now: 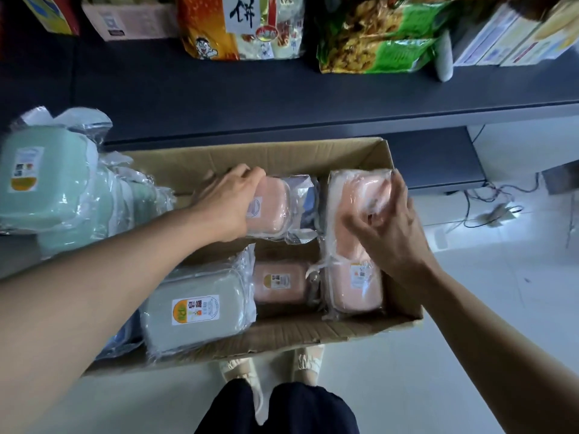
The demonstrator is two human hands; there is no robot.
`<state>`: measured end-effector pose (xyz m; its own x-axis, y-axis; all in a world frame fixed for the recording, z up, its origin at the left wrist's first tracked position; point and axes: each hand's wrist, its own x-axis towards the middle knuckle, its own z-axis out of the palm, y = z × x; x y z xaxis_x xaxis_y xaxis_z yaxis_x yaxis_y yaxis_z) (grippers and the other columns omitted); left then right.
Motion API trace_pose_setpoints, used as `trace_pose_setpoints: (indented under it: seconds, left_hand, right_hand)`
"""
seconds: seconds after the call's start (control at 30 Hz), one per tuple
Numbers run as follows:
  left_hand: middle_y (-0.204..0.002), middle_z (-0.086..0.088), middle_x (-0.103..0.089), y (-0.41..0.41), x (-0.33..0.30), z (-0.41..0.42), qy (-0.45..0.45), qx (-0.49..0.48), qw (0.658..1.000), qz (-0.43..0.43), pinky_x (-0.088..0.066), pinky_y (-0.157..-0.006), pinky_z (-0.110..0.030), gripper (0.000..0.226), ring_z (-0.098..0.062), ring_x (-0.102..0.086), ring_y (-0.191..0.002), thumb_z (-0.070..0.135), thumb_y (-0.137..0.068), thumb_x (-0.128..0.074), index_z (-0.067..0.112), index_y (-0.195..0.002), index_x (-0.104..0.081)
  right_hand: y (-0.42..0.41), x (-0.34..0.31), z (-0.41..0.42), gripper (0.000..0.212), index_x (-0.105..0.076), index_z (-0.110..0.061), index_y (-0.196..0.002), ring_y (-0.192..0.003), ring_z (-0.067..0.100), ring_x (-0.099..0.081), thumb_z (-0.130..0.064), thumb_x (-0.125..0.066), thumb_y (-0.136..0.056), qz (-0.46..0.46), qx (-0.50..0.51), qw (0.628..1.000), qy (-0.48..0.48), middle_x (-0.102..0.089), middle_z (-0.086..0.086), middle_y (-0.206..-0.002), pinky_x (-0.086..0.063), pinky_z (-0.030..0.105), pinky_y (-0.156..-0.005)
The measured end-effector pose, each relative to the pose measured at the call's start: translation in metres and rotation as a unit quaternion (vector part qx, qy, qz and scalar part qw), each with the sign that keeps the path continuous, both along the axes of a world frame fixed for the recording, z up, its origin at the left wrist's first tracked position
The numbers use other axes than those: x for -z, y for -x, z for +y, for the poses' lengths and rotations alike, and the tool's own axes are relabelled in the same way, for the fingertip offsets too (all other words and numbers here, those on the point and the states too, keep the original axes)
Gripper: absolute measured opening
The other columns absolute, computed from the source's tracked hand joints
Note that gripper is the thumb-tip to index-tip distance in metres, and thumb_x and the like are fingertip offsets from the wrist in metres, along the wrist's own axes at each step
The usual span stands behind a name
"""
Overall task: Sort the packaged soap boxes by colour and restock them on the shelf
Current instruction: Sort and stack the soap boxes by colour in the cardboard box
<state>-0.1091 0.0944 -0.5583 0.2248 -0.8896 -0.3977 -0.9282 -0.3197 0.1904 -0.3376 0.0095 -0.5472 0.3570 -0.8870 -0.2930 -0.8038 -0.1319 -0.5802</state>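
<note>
Both hands are inside the carton [219, 155], which stands on the floor against the front edge of the shelf [282, 98]. The left hand [228, 202] curls its fingers over the far edge of a pink box [272, 208] near the carton's back wall. The right hand [385, 223] pinches the plastic wrap of a long pink pack [351, 233] at the carton's right wall. A third pink box [280, 281] and a grey box [194, 308] lie near the front wall. Green boxes [47, 180] are already piled at the left end of the shelf. I judge the pink ones are now being collected. The next move probably needs a firm grip, because the wrap looks slippery, then a lift to a free place on the shelf, apart from the green pile.
</note>
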Motion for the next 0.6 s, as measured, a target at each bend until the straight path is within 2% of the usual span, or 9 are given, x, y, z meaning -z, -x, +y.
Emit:
trace_pose_setpoints:
  seconds: [0.07,0.13,0.2,0.3,0.4,0.47,0.6]
  left_hand:
    - [-0.128,0.0,-0.043,0.007,-0.003,-0.004,-0.005,0.034,0.999,-0.006,-0.03,-0.103,-0.039,0.083,-0.022,-0.045,-0.121,0.016,-0.066,-0.081,0.023,-0.133,-0.034]
    - [-0.131,0.001,-0.041,0.015,-0.006,-0.008,-0.009,0.061,0.998,-0.001,-0.028,-0.103,-0.039,0.082,-0.02,-0.041,-0.124,0.022,-0.068,-0.081,0.024,-0.135,-0.034]
    - [-0.134,0.002,-0.038,0.022,-0.009,-0.009,-0.015,0.083,0.996,0.001,-0.026,-0.103,-0.038,0.082,-0.018,-0.036,-0.127,0.016,-0.07,-0.077,0.026,-0.138,-0.032]
    - [-0.138,0.004,-0.033,0.033,-0.013,-0.008,-0.02,0.109,0.994,0.002,-0.025,-0.104,-0.04,0.087,-0.017,-0.028,-0.132,0.004,-0.071,-0.071,0.028,-0.142,-0.027]
    - [-0.137,0.008,-0.029,0.043,-0.017,-0.006,0.008,0.13,0.991,0.019,-0.028,-0.094,-0.039,0.089,-0.015,-0.022,-0.132,-0.007,-0.066,-0.064,0.031,-0.139,-0.03]
    - [-0.135,0.007,-0.031,0.051,-0.018,-0.009,0.042,0.148,0.987,0.05,-0.03,-0.089,-0.037,0.088,-0.015,-0.022,-0.132,-0.01,-0.063,-0.061,0.031,-0.136,-0.035]
    - [-0.13,0.004,-0.035,0.081,-0.022,-0.026,0.12,0.215,0.962,0.12,-0.043,-0.088,-0.046,0.091,-0.019,-0.025,-0.131,-0.015,-0.054,-0.06,0.028,-0.132,-0.04]
  right_hand:
    - [0.009,-0.002,0.011,0.085,-0.013,-0.024,-0.148,-0.117,0.035,-0.046,-0.046,-0.061,-0.082,0.094,-0.033,0.995,-0.006,-0.037,0.016,-0.135,-0.041,0.039,-0.093]
    - [0.015,0.003,0.025,0.074,-0.023,-0.027,-0.142,-0.11,0.036,-0.05,-0.054,-0.054,-0.081,0.164,-0.041,0.986,0.008,-0.04,0.013,-0.124,-0.044,0.04,-0.088]
    - [0.021,0.013,0.036,0.069,-0.029,-0.023,-0.138,-0.109,0.033,-0.049,-0.058,-0.05,-0.081,0.227,-0.044,0.972,0.03,-0.039,0.011,-0.121,-0.045,0.038,-0.085]
    - [0.026,0.019,0.043,0.073,-0.032,-0.013,-0.134,-0.111,0.029,-0.042,-0.056,-0.059,-0.081,0.29,-0.076,0.952,0.057,-0.036,0.01,-0.124,-0.045,0.036,-0.078]
    - [0.03,0.013,0.04,0.073,-0.036,-0.011,-0.131,-0.108,0.028,-0.046,-0.06,-0.057,-0.082,0.287,-0.077,0.953,0.055,-0.037,0.009,-0.12,-0.042,0.035,-0.073]
    - [0.037,0.005,0.035,0.066,-0.041,-0.013,-0.126,-0.106,0.031,-0.05,-0.061,-0.053,-0.084,0.257,-0.033,0.966,0.019,-0.038,0.008,-0.112,-0.041,0.036,-0.075]
    - [0.061,-0.014,0.02,0.036,-0.044,-0.014,-0.118,-0.108,0.034,-0.05,-0.038,-0.051,-0.092,0.236,-0.006,0.972,-0.002,-0.039,0.009,-0.116,-0.04,0.039,-0.079]
